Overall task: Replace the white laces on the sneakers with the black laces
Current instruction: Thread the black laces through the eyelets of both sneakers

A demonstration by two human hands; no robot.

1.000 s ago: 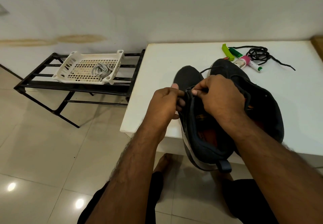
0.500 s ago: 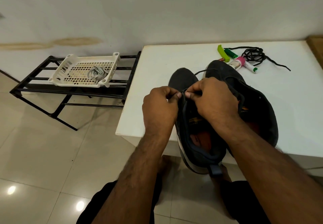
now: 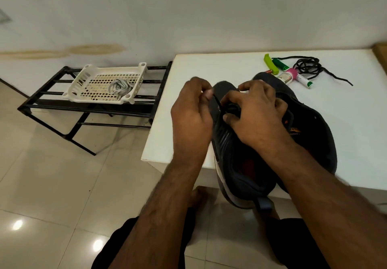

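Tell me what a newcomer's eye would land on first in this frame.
First, the two hands at centre: the left hand pinches a black lace drawn up from the dark sneaker at the white table's near edge, while the right hand grips the shoe's upper. Next, a loose black lace coil lies at the table's far side, and the removed white laces sit in a white basket on the black rack.
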